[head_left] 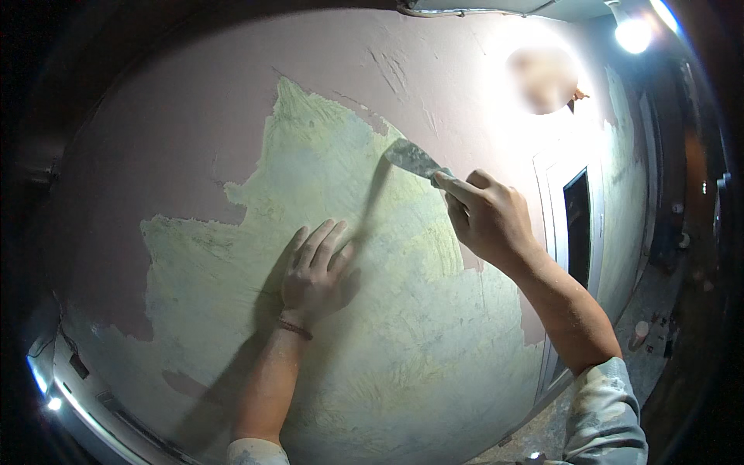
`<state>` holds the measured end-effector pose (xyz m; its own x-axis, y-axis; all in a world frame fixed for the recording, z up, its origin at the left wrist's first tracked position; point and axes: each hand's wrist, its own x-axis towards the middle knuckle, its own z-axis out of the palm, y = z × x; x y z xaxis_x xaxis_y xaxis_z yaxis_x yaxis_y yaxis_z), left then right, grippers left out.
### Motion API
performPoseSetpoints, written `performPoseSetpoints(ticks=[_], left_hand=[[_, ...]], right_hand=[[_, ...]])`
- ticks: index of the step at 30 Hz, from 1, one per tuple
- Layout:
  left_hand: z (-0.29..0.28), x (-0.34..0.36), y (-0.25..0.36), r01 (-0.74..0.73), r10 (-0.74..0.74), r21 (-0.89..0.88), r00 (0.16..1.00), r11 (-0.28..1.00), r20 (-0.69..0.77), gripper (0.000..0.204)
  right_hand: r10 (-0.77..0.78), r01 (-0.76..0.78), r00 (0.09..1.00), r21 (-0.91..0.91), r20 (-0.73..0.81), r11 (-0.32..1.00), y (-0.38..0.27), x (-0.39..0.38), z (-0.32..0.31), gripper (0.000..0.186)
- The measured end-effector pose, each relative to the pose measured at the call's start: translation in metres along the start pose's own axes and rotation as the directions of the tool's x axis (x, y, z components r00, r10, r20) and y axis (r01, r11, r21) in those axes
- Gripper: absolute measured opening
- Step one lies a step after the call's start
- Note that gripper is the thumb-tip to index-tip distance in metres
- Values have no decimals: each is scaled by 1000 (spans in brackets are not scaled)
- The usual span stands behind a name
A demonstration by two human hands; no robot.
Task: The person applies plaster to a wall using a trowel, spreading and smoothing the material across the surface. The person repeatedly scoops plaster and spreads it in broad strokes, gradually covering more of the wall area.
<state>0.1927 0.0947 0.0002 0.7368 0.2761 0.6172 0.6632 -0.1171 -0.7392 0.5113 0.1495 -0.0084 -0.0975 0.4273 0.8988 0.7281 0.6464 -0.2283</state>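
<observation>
My right hand (490,213) is closed round the handle of a scraper (413,158). Its broad, smeared metal blade points up and left, at the boundary between the mauve coating (178,139) and the pale green-grey scraped patch (403,310) of the wall. Whether the blade edge presses on the wall is hard to tell. Lower and to the left, my left hand (314,271) rests against the pale patch with its fingers stretched out and holds nothing. A dark reddish bracelet (295,328) circles that wrist. The patch has a ragged, peeled outline.
A door or window frame (554,209) with a dark opening stands right of my right arm. A bright lamp (633,35) hangs at the upper right. Another person's head, blurred, shows near the glare. Cable (465,12) runs along the top. Small items lie on the floor at right.
</observation>
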Motion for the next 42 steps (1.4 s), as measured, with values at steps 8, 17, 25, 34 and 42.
performPoseSetpoints(ticks=[8, 17, 25, 34, 42], left_hand=[[1, 1, 0, 15, -15, -12, 1000, 1000, 8, 47], [1, 1, 3, 19, -19, 3, 1000, 1000, 3, 48], [0, 1, 2, -1, 0, -11, 999, 1000, -38, 44], [0, 2, 4, 21, -23, -46, 999, 999, -48, 45], [0, 2, 2, 15, -16, -22, 999, 1000, -38, 45]], right_hand=[[25, -25, 999, 4, 20, 1000, -16, -5, -6, 31], [22, -22, 1000, 6, -10, 1000, -19, 4, -2, 30], [-66, 73, 985, 36, -157, 997, -26, 13, -7, 31], [-125, 137, 968, 37, -218, 990, -19, 13, -7, 28], [-171, 166, 949, -40, -264, 985, -17, 13, -10, 27]])
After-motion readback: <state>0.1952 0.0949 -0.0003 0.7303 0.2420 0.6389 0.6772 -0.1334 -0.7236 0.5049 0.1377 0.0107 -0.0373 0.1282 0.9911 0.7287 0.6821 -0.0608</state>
